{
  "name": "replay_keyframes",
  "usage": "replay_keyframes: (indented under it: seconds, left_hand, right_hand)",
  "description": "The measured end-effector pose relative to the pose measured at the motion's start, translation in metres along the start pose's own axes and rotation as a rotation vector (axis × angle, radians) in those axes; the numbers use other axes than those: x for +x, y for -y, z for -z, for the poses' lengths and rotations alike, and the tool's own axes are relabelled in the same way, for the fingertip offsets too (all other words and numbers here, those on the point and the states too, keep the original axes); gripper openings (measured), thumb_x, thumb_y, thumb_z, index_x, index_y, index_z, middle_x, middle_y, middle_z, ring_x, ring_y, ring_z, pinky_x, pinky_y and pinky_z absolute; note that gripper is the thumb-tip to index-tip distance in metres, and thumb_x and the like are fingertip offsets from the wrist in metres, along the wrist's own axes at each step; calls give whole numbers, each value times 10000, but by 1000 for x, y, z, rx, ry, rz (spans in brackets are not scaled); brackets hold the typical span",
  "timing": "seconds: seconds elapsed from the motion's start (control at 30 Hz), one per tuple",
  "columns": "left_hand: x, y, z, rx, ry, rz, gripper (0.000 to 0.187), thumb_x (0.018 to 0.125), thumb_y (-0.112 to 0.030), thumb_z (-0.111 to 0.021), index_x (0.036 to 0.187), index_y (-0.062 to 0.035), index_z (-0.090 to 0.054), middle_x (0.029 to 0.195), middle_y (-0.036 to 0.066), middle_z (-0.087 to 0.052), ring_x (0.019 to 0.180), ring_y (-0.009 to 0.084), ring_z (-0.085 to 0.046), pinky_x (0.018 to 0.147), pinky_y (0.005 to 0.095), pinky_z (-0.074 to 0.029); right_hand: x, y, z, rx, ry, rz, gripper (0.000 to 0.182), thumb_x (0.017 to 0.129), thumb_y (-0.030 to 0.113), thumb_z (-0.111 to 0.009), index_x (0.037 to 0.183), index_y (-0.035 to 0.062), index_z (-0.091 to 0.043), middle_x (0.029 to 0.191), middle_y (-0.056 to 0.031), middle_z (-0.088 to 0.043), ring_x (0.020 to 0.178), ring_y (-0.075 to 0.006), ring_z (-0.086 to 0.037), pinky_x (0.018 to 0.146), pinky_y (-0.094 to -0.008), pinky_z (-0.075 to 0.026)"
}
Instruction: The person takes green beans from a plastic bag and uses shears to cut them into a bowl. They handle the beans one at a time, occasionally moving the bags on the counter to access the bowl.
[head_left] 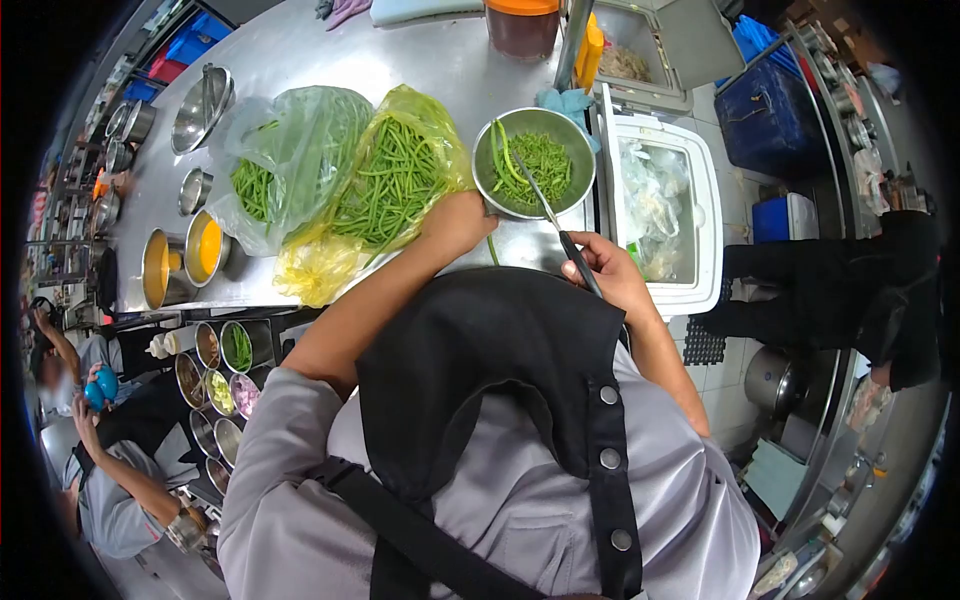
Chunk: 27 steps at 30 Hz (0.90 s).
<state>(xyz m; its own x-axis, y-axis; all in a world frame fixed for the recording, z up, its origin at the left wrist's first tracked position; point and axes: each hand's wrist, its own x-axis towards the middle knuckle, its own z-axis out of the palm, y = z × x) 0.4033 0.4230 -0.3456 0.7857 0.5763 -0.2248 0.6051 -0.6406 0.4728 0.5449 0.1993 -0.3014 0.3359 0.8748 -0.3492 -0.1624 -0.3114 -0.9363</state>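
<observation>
My right hand is closed round the black handle of a knife, whose blade reaches over a steel bowl. Cut green beans fill the bowl, with a few longer pieces at its left side. My left hand is closed beside the bowl's lower left rim. A single green bean sticks out below its fingertips. Left of that hand lies a yellow plastic bag full of whole green beans. Beyond it is a clear plastic bag with more beans.
Two steel containers with orange-yellow contents stand at the steel table's left. An orange-lidded tub is at the back. An open white bin with plastic bags adjoins the right edge. Other people are at left and right.
</observation>
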Motion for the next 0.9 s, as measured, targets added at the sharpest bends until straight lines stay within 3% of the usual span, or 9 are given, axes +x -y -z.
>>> replay_keyframes:
  seconds: [0.1, 0.23, 0.33, 0.4, 0.53, 0.6, 0.73, 0.9]
  left_hand:
    - [1, 2, 1, 81, 62, 68, 294, 764, -243, -618, 918, 5, -663, 900, 230, -668, 835, 396, -647, 772, 488, -506]
    - [-23, 7, 18, 147, 75, 57, 241, 744, -186, -590, 882, 2, -649, 876, 232, -664, 815, 403, -642, 756, 487, -505]
    - [-35, 5, 39, 21, -25, 43, 215, 753, -171, -616, 885, -1, -627, 827, 216, -660, 765, 382, -642, 726, 462, -510]
    - [-35, 1, 55, -275, -229, 65, 193, 769, -125, -650, 905, 0, -597, 768, 170, -645, 665, 309, -627, 640, 387, -504]
    - [1, -15, 56, -500, -328, -25, 202, 800, -105, -649, 964, -4, -588, 782, 133, -648, 659, 262, -621, 644, 357, -504]
    - [19, -31, 55, -285, -359, -151, 193, 813, -111, -625, 971, -5, -596, 801, 158, -659, 713, 312, -644, 674, 388, -512]
    - [55, -38, 55, 49, -327, -48, 229, 822, -165, -606, 980, 0, -601, 859, 223, -664, 838, 411, -633, 732, 483, -501]
    - [64, -60, 58, 215, -230, -10, 257, 833, -184, -601, 1011, 1, -584, 889, 227, -669, 865, 395, -647, 764, 476, -511]
  right_hand:
    - [-2, -2, 3, 11, -15, 12, 471, 837, 217, -741, 1211, -4, -560, 655, 79, -494, 571, -4, -440, 511, -180, -341]
    - [-10, -6, 6, 70, -56, 44, 476, 839, 199, -737, 1222, -14, -551, 674, 71, -506, 581, -5, -455, 520, -177, -359]
    - [-14, -12, 9, 112, -61, 55, 489, 839, 194, -735, 1230, -25, -541, 682, 62, -519, 588, -9, -471, 527, -178, -372]
    - [-14, -14, 6, 122, -73, 50, 491, 839, 196, -736, 1230, -27, -540, 681, 60, -521, 587, -10, -472, 526, -178, -372]
    - [-10, -13, 2, 145, -57, 42, 496, 837, 206, -739, 1225, -30, -541, 679, 60, -519, 581, -10, -468, 521, -176, -368]
    - [-9, -8, 1, 158, -45, 38, 495, 837, 208, -739, 1224, -29, -542, 675, 64, -512, 579, -9, -466, 519, -175, -365]
    - [-17, -2, 5, 95, -48, 49, 487, 838, 210, -740, 1219, -24, -547, 663, 75, -485, 577, -7, -456, 514, -175, -353]
    - [-24, -5, 11, 115, -80, 33, 485, 835, 210, -743, 1219, -17, -552, 663, 77, -483, 581, -1, -455, 512, -175, -347]
